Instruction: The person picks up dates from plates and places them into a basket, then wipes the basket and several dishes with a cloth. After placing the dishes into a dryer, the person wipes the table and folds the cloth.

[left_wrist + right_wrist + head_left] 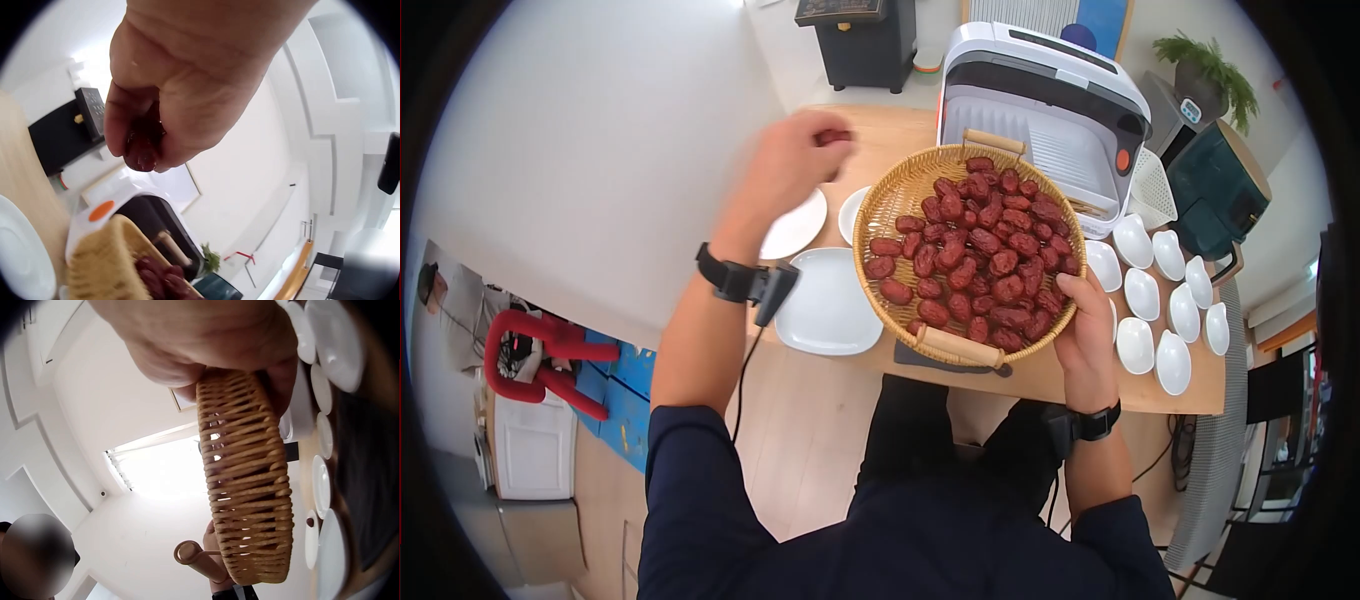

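My left hand (785,165) is raised over the left part of the table, its fingers and thumb pinching a wrinkled red date (145,145). To its right, my right hand (1090,340) grips the edge of a round woven basket (885,205), thumb on the rim. Wooden handles stand on two opposite sides of the basket, and a heap of dates (980,240) covers most of its bottom. The right wrist view shows the basket's slatted side wall (247,475) from close by, held up above table height.
White plates and a squarish white dish (830,300) lie below the left hand. Several small white bowls (1140,295) stand on the right of the table (1175,400). Behind the basket is a white appliance (1050,95); a dark green appliance (1220,190) stands at the back right.
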`<action>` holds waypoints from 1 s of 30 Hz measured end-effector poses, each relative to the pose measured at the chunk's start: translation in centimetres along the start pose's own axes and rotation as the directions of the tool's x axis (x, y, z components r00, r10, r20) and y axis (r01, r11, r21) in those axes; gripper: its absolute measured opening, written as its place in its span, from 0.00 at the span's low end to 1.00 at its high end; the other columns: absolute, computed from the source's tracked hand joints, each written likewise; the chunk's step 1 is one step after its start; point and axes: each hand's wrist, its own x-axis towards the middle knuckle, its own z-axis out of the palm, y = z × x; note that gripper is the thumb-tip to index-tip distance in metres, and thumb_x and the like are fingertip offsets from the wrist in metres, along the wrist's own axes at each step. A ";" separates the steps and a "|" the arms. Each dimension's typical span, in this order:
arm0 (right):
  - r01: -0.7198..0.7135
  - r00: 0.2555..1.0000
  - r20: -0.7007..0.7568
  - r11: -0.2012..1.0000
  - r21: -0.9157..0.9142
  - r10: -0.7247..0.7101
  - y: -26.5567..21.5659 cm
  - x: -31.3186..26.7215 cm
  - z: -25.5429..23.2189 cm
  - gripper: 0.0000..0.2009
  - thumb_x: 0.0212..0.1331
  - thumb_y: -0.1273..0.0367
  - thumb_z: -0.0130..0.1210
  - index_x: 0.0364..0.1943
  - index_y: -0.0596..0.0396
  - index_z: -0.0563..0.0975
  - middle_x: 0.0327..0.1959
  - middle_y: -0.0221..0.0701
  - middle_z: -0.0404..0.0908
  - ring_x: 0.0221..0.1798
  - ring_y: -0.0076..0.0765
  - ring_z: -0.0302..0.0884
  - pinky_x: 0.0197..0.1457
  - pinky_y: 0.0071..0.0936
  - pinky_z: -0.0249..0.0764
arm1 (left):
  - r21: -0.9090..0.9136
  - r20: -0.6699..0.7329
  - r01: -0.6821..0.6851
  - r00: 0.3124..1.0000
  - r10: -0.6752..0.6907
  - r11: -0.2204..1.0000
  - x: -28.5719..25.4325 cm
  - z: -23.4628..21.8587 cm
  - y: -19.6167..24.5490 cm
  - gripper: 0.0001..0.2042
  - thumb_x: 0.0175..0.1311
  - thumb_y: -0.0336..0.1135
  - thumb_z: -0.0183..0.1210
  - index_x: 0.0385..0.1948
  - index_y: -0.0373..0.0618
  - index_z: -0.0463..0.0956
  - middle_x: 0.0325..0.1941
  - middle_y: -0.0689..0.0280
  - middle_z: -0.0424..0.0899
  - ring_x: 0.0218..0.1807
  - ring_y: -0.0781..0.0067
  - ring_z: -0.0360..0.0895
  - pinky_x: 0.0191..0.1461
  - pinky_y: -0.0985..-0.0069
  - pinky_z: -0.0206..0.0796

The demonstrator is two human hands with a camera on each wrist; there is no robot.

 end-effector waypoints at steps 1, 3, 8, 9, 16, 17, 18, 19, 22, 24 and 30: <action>0.002 1.000 0.008 1.000 -0.001 -0.002 0.3 0.0 -0.1 0.26 0.63 0.77 0.53 0.67 0.67 0.69 0.61 0.41 0.79 0.61 0.39 0.80 0.67 0.37 0.77 | 0.063 0.031 -0.158 0.987 0.156 0.985 -0.3 1.4 0.9 0.08 0.65 0.29 0.63 0.42 0.36 0.84 0.35 0.64 0.85 0.31 0.76 0.81 0.35 0.74 0.74; 0.001 1.000 0.013 1.000 -0.014 0.000 0.5 0.5 -1.1 0.26 0.62 0.76 0.55 0.67 0.66 0.70 0.61 0.40 0.80 0.61 0.37 0.80 0.66 0.35 0.78 | 0.182 0.147 -0.340 0.937 0.317 0.923 -0.5 4.3 3.2 0.10 0.63 0.30 0.66 0.45 0.41 0.84 0.40 0.60 0.86 0.38 0.66 0.84 0.45 0.69 0.76; 0.009 1.000 0.009 1.000 -0.004 -0.009 0.9 -1.1 -0.1 0.25 0.62 0.76 0.55 0.66 0.65 0.71 0.59 0.38 0.80 0.59 0.36 0.81 0.65 0.35 0.78 | 0.517 0.331 -0.453 0.888 0.319 0.726 -2.7 5.9 3.0 0.13 0.63 0.36 0.67 0.46 0.40 0.84 0.43 0.53 0.86 0.43 0.53 0.84 0.51 0.63 0.75; 0.010 1.000 0.007 1.000 0.002 -0.010 0.9 -1.2 -0.2 0.25 0.62 0.76 0.55 0.66 0.65 0.71 0.59 0.38 0.80 0.59 0.36 0.80 0.65 0.35 0.77 | 0.516 0.331 -0.456 0.887 0.322 0.725 -2.8 5.6 3.3 0.13 0.63 0.36 0.67 0.46 0.40 0.84 0.43 0.53 0.86 0.43 0.53 0.84 0.51 0.63 0.75; -0.015 0.998 0.054 0.999 0.042 0.013 1.4 -1.5 -1.2 0.29 0.62 0.75 0.52 0.70 0.64 0.66 0.67 0.42 0.75 0.67 0.42 0.76 0.73 0.40 0.72 | 0.101 -0.108 0.123 0.988 -0.112 0.987 0.0 -1.2 -2.2 0.13 0.69 0.37 0.61 0.45 0.38 0.85 0.32 0.60 0.87 0.36 0.71 0.84 0.41 0.72 0.74; -0.026 0.998 0.063 0.999 0.045 0.023 1.4 -1.6 -1.2 0.29 0.62 0.75 0.52 0.70 0.64 0.66 0.67 0.42 0.75 0.67 0.42 0.76 0.73 0.40 0.72 | 0.279 -0.100 0.170 0.984 -0.147 0.945 1.5 -2.1 -5.5 0.13 0.68 0.37 0.61 0.45 0.38 0.85 0.33 0.59 0.88 0.35 0.68 0.84 0.41 0.70 0.75; -0.015 0.998 0.054 0.999 0.050 0.012 1.2 -1.7 -1.2 0.29 0.62 0.75 0.52 0.70 0.64 0.66 0.67 0.42 0.75 0.67 0.42 0.76 0.73 0.40 0.72 | 0.447 -0.095 0.205 0.979 -0.181 0.871 2.5 -2.4 -9.2 0.14 0.67 0.37 0.61 0.46 0.37 0.85 0.34 0.58 0.88 0.35 0.66 0.85 0.41 0.69 0.75; 0.000 0.999 0.042 0.999 0.053 -0.002 1.1 -1.9 -1.1 0.29 0.62 0.75 0.52 0.70 0.64 0.66 0.67 0.42 0.75 0.67 0.42 0.76 0.73 0.40 0.72 | 0.449 -0.099 0.207 0.978 -0.182 0.869 2.4 -2.4 -11.4 0.14 0.67 0.37 0.61 0.46 0.37 0.85 0.34 0.58 0.88 0.35 0.66 0.85 0.41 0.69 0.75; 0.006 1.000 0.012 0.999 0.042 -0.007 0.8 -2.4 -1.7 0.28 0.62 0.76 0.52 0.69 0.66 0.67 0.66 0.43 0.77 0.65 0.43 0.78 0.72 0.40 0.73 | 0.603 -0.031 0.256 0.954 -0.298 0.755 2.3 -0.8 -16.4 0.13 0.64 0.36 0.60 0.44 0.42 0.87 0.40 0.49 0.89 0.44 0.49 0.86 0.51 0.58 0.76; -0.010 1.000 -0.009 0.999 0.035 0.010 0.1 -2.7 -1.6 0.28 0.61 0.77 0.52 0.68 0.68 0.68 0.64 0.44 0.77 0.64 0.43 0.79 0.70 0.40 0.74 | 0.590 -0.142 0.229 0.973 -0.180 0.774 2.0 0.6 -19.0 0.14 0.62 0.35 0.60 0.46 0.42 0.86 0.43 0.49 0.89 0.48 0.48 0.85 0.54 0.55 0.75; 0.011 1.000 -0.009 1.000 0.020 -0.011 -0.3 -2.9 -2.0 0.27 0.62 0.77 0.52 0.68 0.68 0.68 0.64 0.44 0.77 0.64 0.42 0.79 0.70 0.39 0.75 | 0.654 -0.072 0.200 0.977 -0.203 0.729 3.4 1.4 -22.0 0.18 0.62 0.36 0.62 0.52 0.40 0.84 0.44 0.48 0.88 0.49 0.48 0.86 0.55 0.56 0.76</action>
